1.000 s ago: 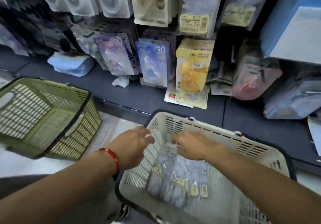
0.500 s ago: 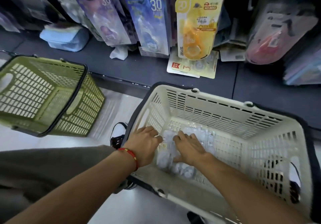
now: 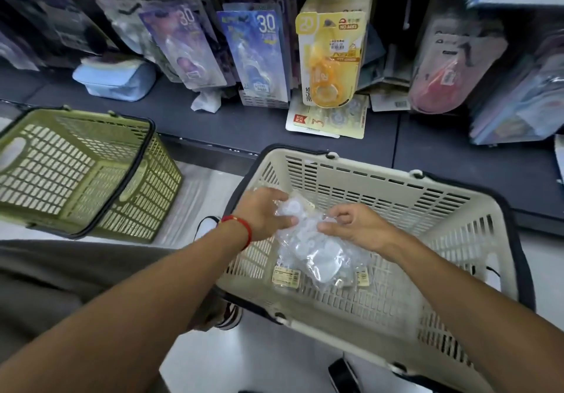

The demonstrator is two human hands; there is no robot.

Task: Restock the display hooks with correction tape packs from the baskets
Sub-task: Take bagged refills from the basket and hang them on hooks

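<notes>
Left hand, red cord on the wrist, fingers curled onto the upper left edge of a bundle of clear plastic correction tape packs. Right hand pinches the bundle's upper right edge between thumb and forefinger, other fingers loosely bent. Both hands have the bundle, its top end tilted up. Cannot tell if the low end still touches the floor of the cream slotted plastic basket.

Bundle sits inside the cream basket, toward its left wall. A few packs with small yellow price labels lie on the basket floor just below the bundle. Count unclear, too blurred.

Left of the cream basket, well apart: olive green plastic basket, tipped on its side, looks empty.

Behind the cream basket: dark grey shelf, then display hooks loaded with carded packs. Yellow carded tape pack hangs straight behind the basket, two blue-purple cards marked 30 to its left. A flat yellow pack lies loose on the shelf under the yellow one.

Progress, my read: early in a cycle. Stock is gripped but not out of the basket; nothing from this bundle on a hook yet. Left to do: lift out, separate packs, hang them, clear remaining packs. Green basket probably finished.
</notes>
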